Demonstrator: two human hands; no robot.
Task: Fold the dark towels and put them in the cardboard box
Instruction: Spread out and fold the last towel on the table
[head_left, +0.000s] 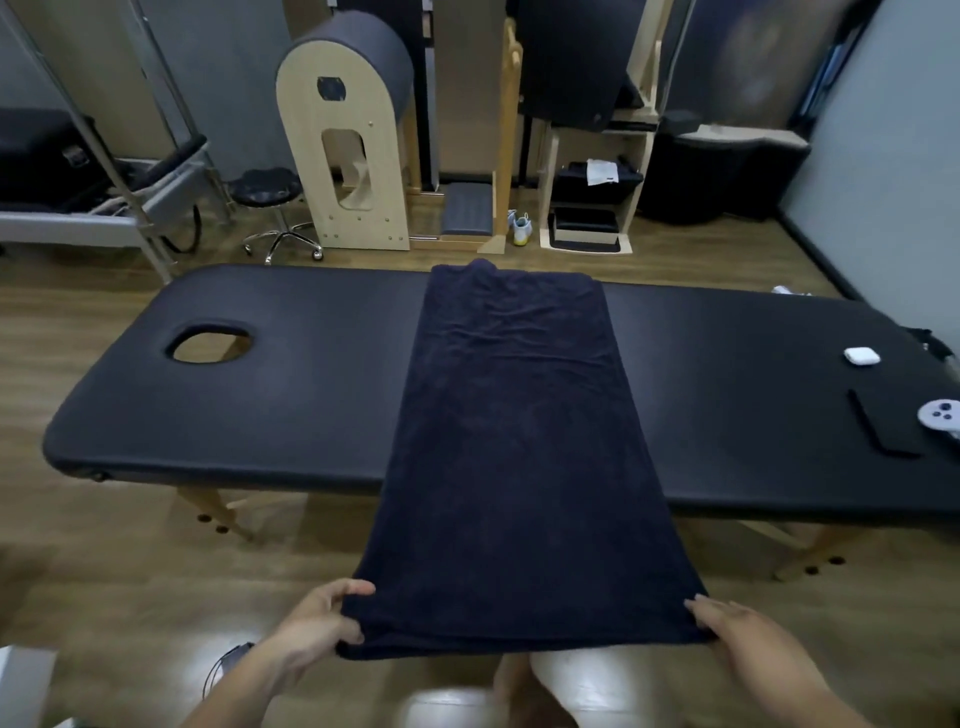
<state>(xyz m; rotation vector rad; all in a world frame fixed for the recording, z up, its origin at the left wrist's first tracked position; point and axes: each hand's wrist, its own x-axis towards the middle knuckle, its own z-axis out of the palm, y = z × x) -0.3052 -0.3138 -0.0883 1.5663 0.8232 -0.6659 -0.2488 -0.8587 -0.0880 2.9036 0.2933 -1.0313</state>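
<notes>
Long terry towel (519, 441), vinyl tbl (260, 415)

Navy towel (514, 441) (plain); black table (260, 395); white case (862, 356); brown wood-grain floor (104, 571).

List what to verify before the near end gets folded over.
1. Grip of left hand on dark towel, near left corner: ok.
2. Grip of right hand, near right corner: ok.
3. Cloth flat on massage table: not ok, creases and a bump at far end.
4. Fold path free of white case and grey controller: ok, both lie off to the right.
5. Place of cardboard box: cannot tell, not seen.
</notes>
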